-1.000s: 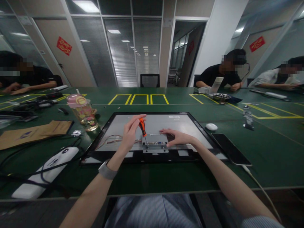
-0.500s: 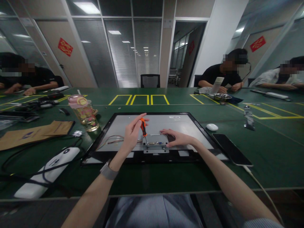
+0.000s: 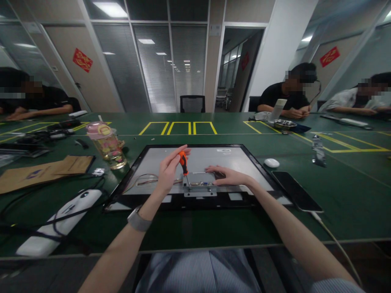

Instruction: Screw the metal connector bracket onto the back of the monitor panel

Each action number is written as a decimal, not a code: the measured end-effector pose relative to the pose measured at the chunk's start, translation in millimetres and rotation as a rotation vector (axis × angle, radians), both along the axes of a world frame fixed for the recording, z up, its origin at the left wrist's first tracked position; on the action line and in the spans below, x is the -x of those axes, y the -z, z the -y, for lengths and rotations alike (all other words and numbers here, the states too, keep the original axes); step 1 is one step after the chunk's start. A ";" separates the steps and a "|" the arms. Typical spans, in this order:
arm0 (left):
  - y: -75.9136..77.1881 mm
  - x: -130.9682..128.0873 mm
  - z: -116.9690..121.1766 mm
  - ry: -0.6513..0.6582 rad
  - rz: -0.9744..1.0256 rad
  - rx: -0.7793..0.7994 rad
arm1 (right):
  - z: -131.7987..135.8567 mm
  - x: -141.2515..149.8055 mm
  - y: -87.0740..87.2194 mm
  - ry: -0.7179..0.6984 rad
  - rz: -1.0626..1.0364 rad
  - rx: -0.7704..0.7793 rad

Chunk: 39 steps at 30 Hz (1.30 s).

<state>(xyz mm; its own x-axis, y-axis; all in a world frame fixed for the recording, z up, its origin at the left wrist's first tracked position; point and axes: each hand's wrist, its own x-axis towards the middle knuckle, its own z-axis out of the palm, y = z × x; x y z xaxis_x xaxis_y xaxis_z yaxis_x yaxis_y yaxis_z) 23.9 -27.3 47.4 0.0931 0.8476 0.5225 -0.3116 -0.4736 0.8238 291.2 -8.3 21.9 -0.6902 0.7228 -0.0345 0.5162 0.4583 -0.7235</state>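
Observation:
My left hand [image 3: 168,170] is closed around the orange and black handle of a screwdriver [image 3: 183,163], which stands nearly upright. Its tip reaches down to the left end of a small metal bracket box [image 3: 200,191] with a row of ports along its near side. My right hand [image 3: 227,176] rests on the right end of that box, thumb and fingers apart around its corner. The box sits on the grey back of a flat display panel [image 3: 244,162] with a black frame. Thin wires [image 3: 143,179] run leftward from the box across the panel.
Left of the panel are a pink-lidded cup [image 3: 106,144], a brown paper envelope [image 3: 45,171] and a white power strip [image 3: 61,224] with black cables. A phone [image 3: 296,191] on a cable and a white earbud case [image 3: 271,163] lie to the right. Several people sit across the table.
My left hand's fingers have shifted slightly on the screwdriver handle, which stays at the left end of the box. My right hand has hardly moved.

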 end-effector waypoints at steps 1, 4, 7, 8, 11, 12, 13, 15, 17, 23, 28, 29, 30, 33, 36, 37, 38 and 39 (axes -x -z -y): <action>0.0 -0.1 -0.5 0.013 0.026 0.023 | -0.4 0.5 1.2 0.006 0.008 -0.007; -0.3 -0.1 -1.3 0.010 0.031 0.076 | -3.2 1.4 6.5 0.025 0.059 -0.024; -0.4 -0.4 -1.1 -0.023 -0.005 0.089 | -5.7 1.3 9.9 0.044 0.112 -0.021; -0.5 -0.8 -0.8 -0.028 -0.007 0.089 | -6.0 1.1 10.0 0.048 0.123 -0.018; -2.0 -2.8 0.7 0.022 0.037 0.092 | -5.5 0.9 9.0 0.049 0.135 -0.017; -2.7 -3.5 1.3 0.050 0.060 0.093 | -5.2 0.9 8.6 0.049 0.134 -0.018; -3.3 -4.0 1.8 0.073 0.078 0.097 | -4.9 0.9 8.3 0.049 0.133 -0.017; -3.9 -4.2 2.3 0.086 0.093 0.108 | -4.7 0.8 8.3 0.049 0.129 -0.015; -3.0 -3.2 1.4 0.063 0.076 0.117 | -4.9 0.5 8.7 0.047 0.124 -0.012; 3.0 0.5 -4.8 -0.095 -0.019 0.033 | -6.1 -0.3 9.2 0.037 0.126 -0.016; -1.4 -2.4 -1.2 0.024 0.040 0.087 | -6.0 -0.8 9.8 0.039 0.125 -0.022; -2.0 -2.6 -0.5 0.046 0.048 0.094 | -6.0 -0.9 10.0 0.039 0.123 -0.020; -2.2 -2.6 -0.2 0.059 0.047 0.098 | -6.0 -1.1 10.2 0.039 0.120 -0.018; 0.4 -0.7 -1.7 0.000 -0.002 0.073 | -6.1 -1.5 10.4 0.036 0.113 -0.015; 4.0 1.6 -4.7 -0.147 -0.075 0.022 | -6.1 -1.6 10.5 0.039 0.116 -0.017; 4.3 2.0 -5.1 -0.182 -0.089 0.010 | -6.1 -1.6 10.6 0.040 0.115 -0.018; 4.0 2.0 -5.1 -0.191 -0.088 0.006 | -6.2 -1.7 10.8 0.040 0.114 -0.020; 3.1 1.7 -4.7 -0.174 -0.074 0.007 | -6.2 -1.7 11.0 0.041 0.111 -0.021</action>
